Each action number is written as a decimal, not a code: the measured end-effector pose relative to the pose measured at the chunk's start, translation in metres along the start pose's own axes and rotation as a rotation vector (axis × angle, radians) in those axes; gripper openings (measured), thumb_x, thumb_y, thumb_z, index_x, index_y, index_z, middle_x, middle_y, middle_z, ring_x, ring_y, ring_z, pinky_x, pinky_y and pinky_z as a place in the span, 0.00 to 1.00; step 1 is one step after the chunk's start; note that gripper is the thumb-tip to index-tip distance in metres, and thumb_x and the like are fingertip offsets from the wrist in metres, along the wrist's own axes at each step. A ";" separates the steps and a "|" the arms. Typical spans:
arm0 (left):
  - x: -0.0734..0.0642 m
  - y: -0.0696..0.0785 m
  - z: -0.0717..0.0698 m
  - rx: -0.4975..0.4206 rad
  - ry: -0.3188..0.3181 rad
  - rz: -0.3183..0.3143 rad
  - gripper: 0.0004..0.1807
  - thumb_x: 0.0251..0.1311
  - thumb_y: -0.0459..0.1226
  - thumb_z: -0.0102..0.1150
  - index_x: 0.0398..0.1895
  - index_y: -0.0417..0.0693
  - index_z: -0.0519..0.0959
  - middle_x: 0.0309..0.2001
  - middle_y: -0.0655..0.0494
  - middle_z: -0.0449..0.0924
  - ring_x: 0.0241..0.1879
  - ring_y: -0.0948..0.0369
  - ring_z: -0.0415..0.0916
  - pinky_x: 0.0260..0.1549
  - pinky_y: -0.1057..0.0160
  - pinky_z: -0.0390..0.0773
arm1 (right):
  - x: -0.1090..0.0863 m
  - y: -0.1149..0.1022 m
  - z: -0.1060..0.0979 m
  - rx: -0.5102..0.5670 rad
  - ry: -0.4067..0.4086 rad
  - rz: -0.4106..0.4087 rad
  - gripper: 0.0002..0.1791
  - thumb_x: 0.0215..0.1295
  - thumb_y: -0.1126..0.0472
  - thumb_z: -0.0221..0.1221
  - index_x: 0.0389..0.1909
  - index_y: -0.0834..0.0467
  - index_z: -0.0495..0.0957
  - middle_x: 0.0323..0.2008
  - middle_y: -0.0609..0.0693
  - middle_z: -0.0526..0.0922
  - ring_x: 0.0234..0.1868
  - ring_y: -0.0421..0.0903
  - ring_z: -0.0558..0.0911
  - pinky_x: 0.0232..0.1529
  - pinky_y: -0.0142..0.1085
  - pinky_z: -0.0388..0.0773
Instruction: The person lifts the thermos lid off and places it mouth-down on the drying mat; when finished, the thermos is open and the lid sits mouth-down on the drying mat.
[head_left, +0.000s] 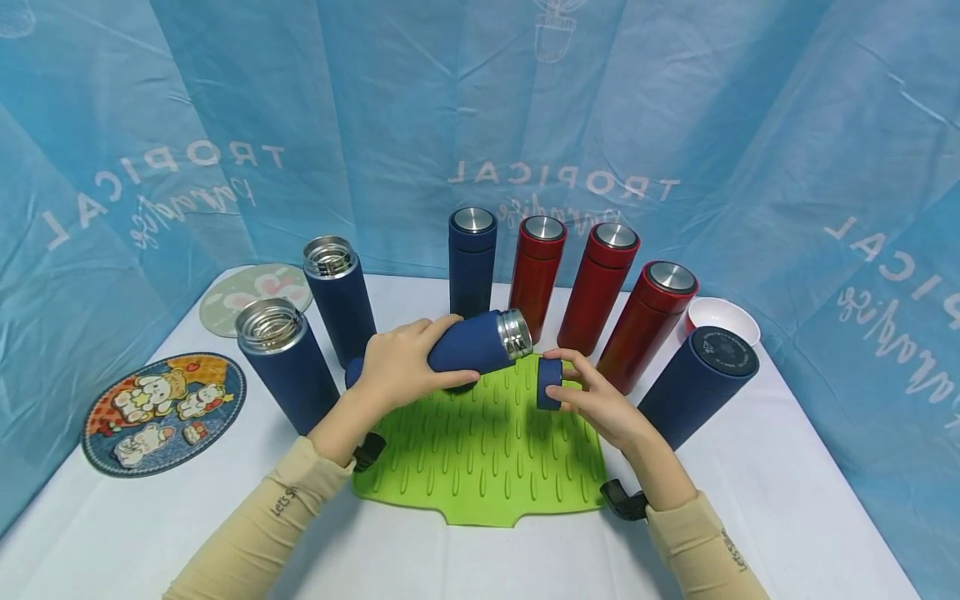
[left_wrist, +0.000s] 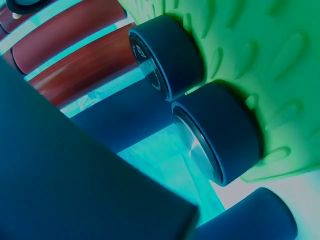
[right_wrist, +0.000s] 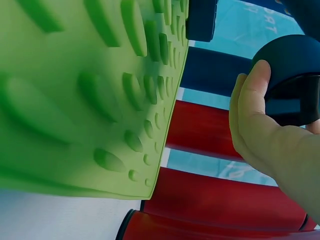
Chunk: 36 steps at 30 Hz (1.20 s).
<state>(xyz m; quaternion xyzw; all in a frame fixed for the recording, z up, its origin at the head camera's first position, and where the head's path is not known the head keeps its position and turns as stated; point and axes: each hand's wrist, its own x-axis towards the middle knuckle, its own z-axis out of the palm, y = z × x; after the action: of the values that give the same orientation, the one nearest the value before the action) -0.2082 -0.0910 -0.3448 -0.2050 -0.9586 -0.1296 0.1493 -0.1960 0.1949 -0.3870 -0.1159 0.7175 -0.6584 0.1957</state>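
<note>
My left hand (head_left: 405,362) grips a blue thermos bottle (head_left: 468,346) above a green mat. The bottle lies nearly level, its bare steel mouth (head_left: 514,333) pointing right. Just right of the mouth, my right hand (head_left: 596,396) pinches a blue lid (head_left: 549,383) between thumb and fingers, with a small gap between lid and bottle. The right wrist view shows this lid (right_wrist: 287,57) in the fingers as well. Two more blue lids (left_wrist: 177,55) sit on the mat in the left wrist view; my left hand and the bottle mostly hide them in the head view.
The green mat (head_left: 480,492) lies mid-table. Left stand two lidless blue bottles (head_left: 288,362), near round placemats (head_left: 165,412). Behind stand a lidded blue bottle (head_left: 471,267) and three lidded red ones (head_left: 600,287). At right are an upside-down blue bottle (head_left: 690,387) and a white bowl (head_left: 723,317).
</note>
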 end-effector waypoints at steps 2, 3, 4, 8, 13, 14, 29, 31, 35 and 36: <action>0.001 -0.001 -0.001 -0.099 0.028 -0.044 0.46 0.38 0.69 0.60 0.63 0.62 0.66 0.46 0.52 0.79 0.38 0.53 0.79 0.30 0.53 0.75 | 0.000 0.001 0.000 -0.012 0.001 0.010 0.27 0.64 0.61 0.55 0.62 0.50 0.58 0.60 0.63 0.56 0.53 0.54 0.65 0.50 0.47 0.65; 0.001 -0.002 -0.002 -0.145 0.043 -0.063 0.47 0.37 0.68 0.62 0.64 0.62 0.66 0.48 0.51 0.79 0.41 0.53 0.78 0.32 0.52 0.75 | 0.001 0.001 0.000 -0.017 0.000 0.014 0.27 0.64 0.61 0.55 0.63 0.50 0.58 0.60 0.63 0.56 0.53 0.54 0.65 0.50 0.48 0.65; 0.002 -0.002 -0.002 -0.185 0.056 -0.083 0.48 0.36 0.67 0.63 0.64 0.62 0.65 0.50 0.51 0.78 0.43 0.53 0.78 0.33 0.51 0.75 | 0.001 0.001 -0.001 -0.026 0.000 0.018 0.27 0.64 0.61 0.55 0.63 0.50 0.58 0.61 0.63 0.56 0.54 0.55 0.65 0.51 0.48 0.65; 0.005 -0.006 -0.005 -0.321 0.118 -0.153 0.51 0.32 0.64 0.68 0.65 0.60 0.63 0.55 0.50 0.75 0.48 0.52 0.75 0.38 0.49 0.74 | 0.001 0.003 -0.001 -0.077 0.001 0.019 0.28 0.63 0.60 0.56 0.63 0.49 0.59 0.63 0.61 0.55 0.58 0.59 0.62 0.52 0.48 0.66; 0.008 -0.010 -0.008 -0.468 0.177 -0.242 0.52 0.32 0.59 0.73 0.65 0.58 0.62 0.55 0.48 0.74 0.49 0.49 0.74 0.42 0.47 0.72 | -0.001 0.004 0.001 -0.167 0.018 0.012 0.28 0.62 0.59 0.58 0.63 0.48 0.62 0.61 0.60 0.58 0.58 0.61 0.64 0.52 0.48 0.70; 0.009 -0.011 -0.008 -0.495 0.189 -0.257 0.52 0.32 0.58 0.73 0.65 0.57 0.61 0.55 0.49 0.74 0.49 0.49 0.73 0.43 0.47 0.71 | -0.002 0.004 0.001 -0.183 0.021 0.010 0.29 0.61 0.59 0.58 0.63 0.48 0.61 0.61 0.60 0.58 0.57 0.61 0.64 0.51 0.49 0.70; 0.023 -0.021 0.005 -0.730 0.350 -0.216 0.44 0.43 0.42 0.72 0.62 0.53 0.56 0.54 0.42 0.71 0.52 0.45 0.71 0.48 0.45 0.70 | -0.003 0.009 0.007 -0.260 0.056 0.054 0.35 0.57 0.58 0.63 0.65 0.49 0.60 0.61 0.59 0.60 0.55 0.60 0.66 0.48 0.50 0.72; 0.027 -0.023 0.008 -0.735 0.349 -0.216 0.44 0.44 0.42 0.72 0.62 0.52 0.55 0.55 0.42 0.70 0.54 0.45 0.70 0.49 0.45 0.70 | -0.003 0.009 0.008 -0.261 0.057 0.054 0.34 0.57 0.58 0.63 0.64 0.49 0.60 0.60 0.59 0.61 0.55 0.59 0.67 0.48 0.49 0.72; 0.035 -0.029 0.013 -0.777 0.372 -0.235 0.44 0.45 0.41 0.71 0.63 0.51 0.55 0.57 0.42 0.68 0.56 0.46 0.69 0.50 0.46 0.70 | -0.003 0.010 0.007 -0.253 0.055 0.053 0.33 0.57 0.59 0.63 0.63 0.47 0.61 0.60 0.59 0.61 0.55 0.59 0.67 0.48 0.50 0.72; 0.037 -0.030 0.014 -0.791 0.383 -0.246 0.44 0.45 0.41 0.71 0.63 0.51 0.55 0.58 0.42 0.68 0.56 0.47 0.69 0.50 0.46 0.70 | -0.003 0.010 0.007 -0.251 0.053 0.053 0.33 0.57 0.59 0.63 0.63 0.47 0.61 0.60 0.59 0.61 0.54 0.59 0.67 0.48 0.50 0.72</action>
<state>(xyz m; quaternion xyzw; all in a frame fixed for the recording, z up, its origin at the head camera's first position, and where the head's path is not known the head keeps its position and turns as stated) -0.2571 -0.1001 -0.3510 -0.1030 -0.8079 -0.5379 0.2175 -0.1890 0.1908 -0.3971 -0.1029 0.8020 -0.5609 0.1778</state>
